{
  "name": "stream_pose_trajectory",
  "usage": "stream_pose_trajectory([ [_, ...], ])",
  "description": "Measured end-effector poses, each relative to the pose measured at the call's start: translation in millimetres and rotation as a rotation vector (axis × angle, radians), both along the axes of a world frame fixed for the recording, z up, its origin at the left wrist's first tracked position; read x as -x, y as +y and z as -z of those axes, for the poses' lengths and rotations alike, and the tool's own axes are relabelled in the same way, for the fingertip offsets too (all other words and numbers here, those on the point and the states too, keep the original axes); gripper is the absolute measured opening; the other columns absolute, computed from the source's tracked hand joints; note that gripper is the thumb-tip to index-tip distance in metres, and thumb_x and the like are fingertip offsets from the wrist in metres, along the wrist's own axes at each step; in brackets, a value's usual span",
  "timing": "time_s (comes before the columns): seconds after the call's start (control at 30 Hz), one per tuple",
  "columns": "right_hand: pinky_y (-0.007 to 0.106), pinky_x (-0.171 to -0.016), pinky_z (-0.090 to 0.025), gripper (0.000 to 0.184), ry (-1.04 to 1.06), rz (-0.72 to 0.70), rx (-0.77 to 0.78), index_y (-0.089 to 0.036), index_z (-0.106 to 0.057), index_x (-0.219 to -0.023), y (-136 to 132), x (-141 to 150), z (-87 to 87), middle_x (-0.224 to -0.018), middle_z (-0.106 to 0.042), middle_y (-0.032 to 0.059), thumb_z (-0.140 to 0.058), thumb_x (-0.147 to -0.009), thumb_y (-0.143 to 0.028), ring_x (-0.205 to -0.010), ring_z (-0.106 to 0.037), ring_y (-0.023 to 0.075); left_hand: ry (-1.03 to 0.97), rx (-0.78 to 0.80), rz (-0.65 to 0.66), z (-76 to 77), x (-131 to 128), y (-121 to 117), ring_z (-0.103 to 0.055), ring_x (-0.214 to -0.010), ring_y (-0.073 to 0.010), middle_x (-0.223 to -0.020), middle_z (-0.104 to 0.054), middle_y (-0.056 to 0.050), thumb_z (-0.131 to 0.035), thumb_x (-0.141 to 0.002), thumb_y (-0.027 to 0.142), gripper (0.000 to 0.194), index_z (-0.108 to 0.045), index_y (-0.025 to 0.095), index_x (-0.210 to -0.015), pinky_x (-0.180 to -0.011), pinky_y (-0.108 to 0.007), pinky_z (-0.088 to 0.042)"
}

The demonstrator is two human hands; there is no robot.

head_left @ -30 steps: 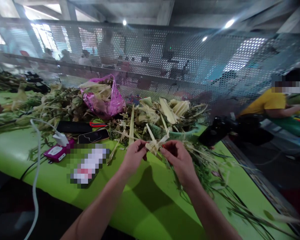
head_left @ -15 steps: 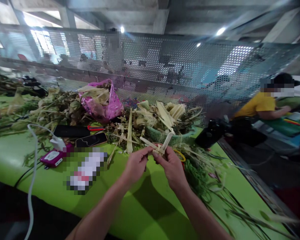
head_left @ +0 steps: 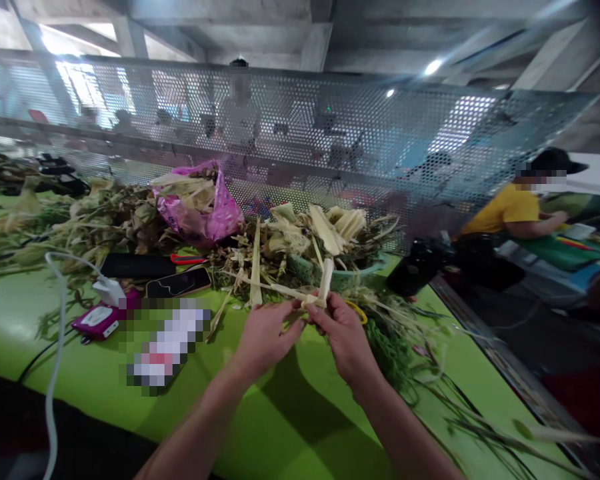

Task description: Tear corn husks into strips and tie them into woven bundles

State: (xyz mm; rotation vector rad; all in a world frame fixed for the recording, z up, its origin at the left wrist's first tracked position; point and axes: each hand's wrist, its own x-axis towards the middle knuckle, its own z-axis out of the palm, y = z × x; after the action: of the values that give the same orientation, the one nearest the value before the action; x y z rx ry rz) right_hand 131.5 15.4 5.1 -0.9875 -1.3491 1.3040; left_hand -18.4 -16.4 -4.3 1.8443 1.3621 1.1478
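Nearest you, the bench [head_left: 195,387] lies bare and open inward from its front edge. Over it, your right hand [head_left: 347,333] has its grip clamped on a folded husk piece [head_left: 317,298]; your left hand [head_left: 267,337] meets its left side, but whether that grip closes on it you cannot tell. Green strands [head_left: 390,350] crowd your right side, short of the right edge. Just beyond sits a basket [head_left: 365,275] heaped with loose husks [head_left: 325,230]; a perforated screen [head_left: 290,133] bounds the far side.
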Motion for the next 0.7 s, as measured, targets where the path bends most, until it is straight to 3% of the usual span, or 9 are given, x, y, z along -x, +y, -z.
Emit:
stream_pose_trajectory([
  [0.1,0.025,-0.061,-0.041,0.029,-0.014,-0.081,-0.005,-0.022,-0.061,-0.097,-1,0,-1.5,-0.083,-0.062,0.001,-0.07,-0.074,-0.038,-0.07,-0.053,0.0152,0.072,-0.059,-0.017,-6.3,1,-2,-0.049,-0.113,-0.03,-0.118,-0.064,-0.008,-0.051,-0.086,0.039,0.035,-0.062,0.026,-0.117,-0.101,-0.048,-0.03],
  [0.23,0.028,-0.076,-0.043,0.031,-0.022,-0.163,-0.005,-0.024,-0.062,-0.104,-5,-1,-7.7,-0.094,-0.064,0.0016,-0.067,-0.077,-0.038,-0.086,-0.057,0.0185,-0.211,-0.037,0.191,-3.7,-4,2,-0.049,-0.113,-0.0236,-0.12,-0.06,-0.009,-0.046,-0.09,0.038,0.034,-0.06,0.022,-0.117,-0.1,-0.038,-0.035],
  [0.33,0.027,-0.069,-0.042,0.033,-0.066,-0.214,-0.009,-0.024,-0.062,-0.112,-7,-4,-12.4,-0.101,-0.064,0.003,-0.059,-0.083,-0.041,-0.082,-0.055,0.0172,-0.387,0.049,0.235,2.5,-7,6,-0.053,-0.093,-0.0196,-0.099,-0.061,-0.009,-0.043,-0.091,0.041,0.032,-0.062,0.017,-0.101,-0.085,-0.033,-0.042],
  [0.47,0.025,-0.059,-0.038,0.034,-0.06,-0.177,-0.021,-0.022,-0.06,-0.115,-7,-3,-11.1,-0.09,-0.061,0.0032,-0.058,-0.084,-0.037,-0.072,-0.05,0.0153,-0.493,0.142,0.147,6.3,-7,8,-0.045,-0.069,-0.0135,-0.076,-0.052,-0.002,-0.045,-0.09,0.043,0.031,-0.057,0.016,-0.083,-0.066,-0.027,-0.038],
  [0.7,0.024,-0.052,-0.036,0.045,-0.016,-0.049,0.009,-0.019,-0.054,-0.117,-2,-2,-8.9,-0.066,-0.055,-0.0019,-0.069,-0.077,-0.035,-0.061,-0.051,0.0135,-0.744,0.336,0.147,1.2,-4,6,-0.035,-0.061,-0.0091,-0.068,-0.042,0.002,-0.056,-0.082,0.046,0.031,-0.055,0.015,-0.083,-0.056,-0.024,-0.028],
])
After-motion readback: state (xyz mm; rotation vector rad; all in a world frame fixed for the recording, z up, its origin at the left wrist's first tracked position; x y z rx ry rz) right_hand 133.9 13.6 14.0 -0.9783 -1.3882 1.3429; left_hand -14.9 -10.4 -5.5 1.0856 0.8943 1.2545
